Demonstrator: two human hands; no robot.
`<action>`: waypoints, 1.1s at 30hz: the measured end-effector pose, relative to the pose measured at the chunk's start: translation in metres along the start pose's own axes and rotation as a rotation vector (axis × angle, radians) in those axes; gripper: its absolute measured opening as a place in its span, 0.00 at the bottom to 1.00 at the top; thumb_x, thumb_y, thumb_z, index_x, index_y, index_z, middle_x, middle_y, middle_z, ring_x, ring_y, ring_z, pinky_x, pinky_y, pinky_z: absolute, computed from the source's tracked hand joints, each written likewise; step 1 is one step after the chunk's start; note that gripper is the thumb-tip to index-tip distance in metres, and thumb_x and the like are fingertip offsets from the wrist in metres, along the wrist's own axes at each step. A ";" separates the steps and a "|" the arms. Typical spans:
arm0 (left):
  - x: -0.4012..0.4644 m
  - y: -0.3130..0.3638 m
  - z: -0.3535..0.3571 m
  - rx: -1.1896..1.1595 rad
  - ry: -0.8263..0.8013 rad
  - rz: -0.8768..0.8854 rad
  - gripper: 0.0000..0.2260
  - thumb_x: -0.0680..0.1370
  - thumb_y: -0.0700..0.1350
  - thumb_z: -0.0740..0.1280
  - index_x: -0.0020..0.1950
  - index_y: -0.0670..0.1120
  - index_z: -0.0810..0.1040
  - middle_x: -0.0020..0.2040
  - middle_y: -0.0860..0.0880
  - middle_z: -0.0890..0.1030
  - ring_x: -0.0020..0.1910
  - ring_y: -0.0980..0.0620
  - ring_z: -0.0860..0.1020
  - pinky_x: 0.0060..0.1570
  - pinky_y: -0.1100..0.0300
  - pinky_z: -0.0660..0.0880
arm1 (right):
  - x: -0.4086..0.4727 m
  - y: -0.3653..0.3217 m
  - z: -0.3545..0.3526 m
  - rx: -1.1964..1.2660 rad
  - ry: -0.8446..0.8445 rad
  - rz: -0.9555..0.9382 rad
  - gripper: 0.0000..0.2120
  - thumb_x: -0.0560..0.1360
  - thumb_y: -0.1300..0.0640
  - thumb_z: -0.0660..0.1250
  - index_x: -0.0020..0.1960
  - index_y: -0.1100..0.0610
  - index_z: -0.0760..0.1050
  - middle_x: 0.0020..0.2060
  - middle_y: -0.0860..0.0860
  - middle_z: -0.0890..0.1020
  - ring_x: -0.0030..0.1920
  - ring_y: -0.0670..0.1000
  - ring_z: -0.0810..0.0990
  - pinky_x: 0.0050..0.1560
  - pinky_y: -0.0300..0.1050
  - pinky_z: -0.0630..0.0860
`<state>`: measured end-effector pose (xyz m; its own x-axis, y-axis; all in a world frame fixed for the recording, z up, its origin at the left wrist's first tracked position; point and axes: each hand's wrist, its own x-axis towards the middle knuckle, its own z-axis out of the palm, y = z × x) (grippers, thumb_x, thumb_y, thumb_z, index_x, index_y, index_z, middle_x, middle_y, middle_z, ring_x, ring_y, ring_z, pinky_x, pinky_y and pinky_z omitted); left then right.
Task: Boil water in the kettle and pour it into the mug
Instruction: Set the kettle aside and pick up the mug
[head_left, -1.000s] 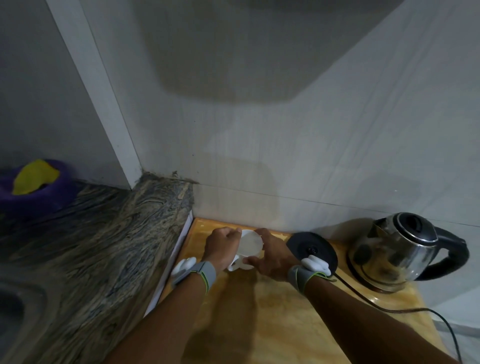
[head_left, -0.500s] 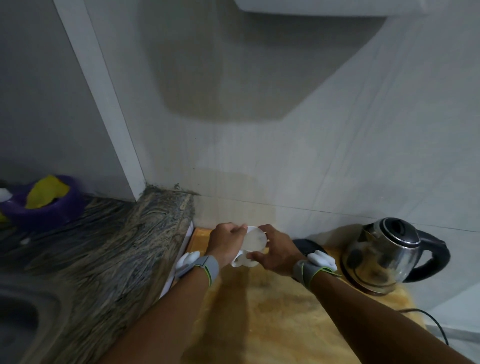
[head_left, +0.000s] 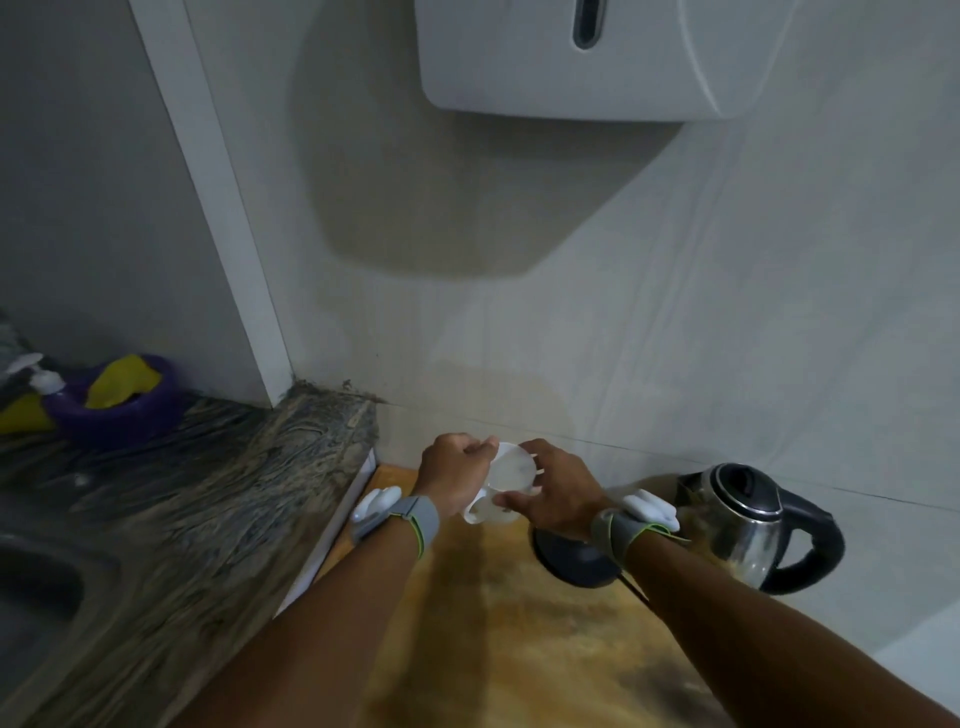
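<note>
On the far left I see one purple bowl (head_left: 122, 410) with something yellow in it, on the dark stone counter (head_left: 218, 499). A part of one sink (head_left: 36, 592) shows at the left edge.

In the middle, my left hand (head_left: 452, 480) and my right hand (head_left: 558, 493) both hold the one white mug (head_left: 506, 480) above the orange worktop (head_left: 498, 649), close to the wall. The left fingers curl around its left side; the right thumb and fingers pinch its right side. The mug is tilted: its open mouth faces up and toward me, so its long axis leans back to the wall, and its handle points down toward me. Each wrist carries one grey band.

Under my right wrist lies one black kettle base (head_left: 571, 564). To its right stands one steel kettle (head_left: 737, 525), upright, off the base, its black handle pointing right.

One white dispenser (head_left: 587, 57) hangs on the wall above. I can read no writing anywhere.
</note>
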<state>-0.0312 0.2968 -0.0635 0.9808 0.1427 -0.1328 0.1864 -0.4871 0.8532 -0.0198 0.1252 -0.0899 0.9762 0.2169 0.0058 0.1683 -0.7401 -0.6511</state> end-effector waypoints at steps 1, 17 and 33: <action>-0.004 0.003 0.003 -0.001 0.009 -0.006 0.17 0.81 0.56 0.66 0.48 0.44 0.85 0.43 0.46 0.86 0.51 0.42 0.84 0.55 0.54 0.78 | -0.003 0.002 -0.004 0.000 -0.004 -0.005 0.35 0.63 0.38 0.77 0.65 0.47 0.69 0.58 0.48 0.80 0.53 0.51 0.79 0.53 0.47 0.80; -0.091 0.006 0.053 -0.079 0.110 -0.078 0.16 0.82 0.53 0.67 0.51 0.41 0.86 0.50 0.43 0.87 0.54 0.41 0.84 0.56 0.52 0.79 | -0.065 0.040 -0.021 -0.099 -0.105 -0.116 0.37 0.61 0.31 0.73 0.64 0.46 0.69 0.55 0.46 0.80 0.50 0.47 0.78 0.50 0.43 0.79; -0.120 -0.044 0.098 0.031 0.045 -0.241 0.18 0.81 0.55 0.67 0.47 0.41 0.85 0.47 0.42 0.87 0.52 0.40 0.84 0.52 0.53 0.78 | -0.114 0.077 0.019 -0.113 -0.235 -0.025 0.38 0.59 0.32 0.74 0.63 0.47 0.68 0.55 0.48 0.78 0.50 0.50 0.77 0.49 0.50 0.80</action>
<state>-0.1514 0.2169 -0.1344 0.9045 0.2954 -0.3075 0.4169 -0.4609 0.7834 -0.1211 0.0556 -0.1547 0.9153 0.3679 -0.1641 0.2189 -0.7962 -0.5641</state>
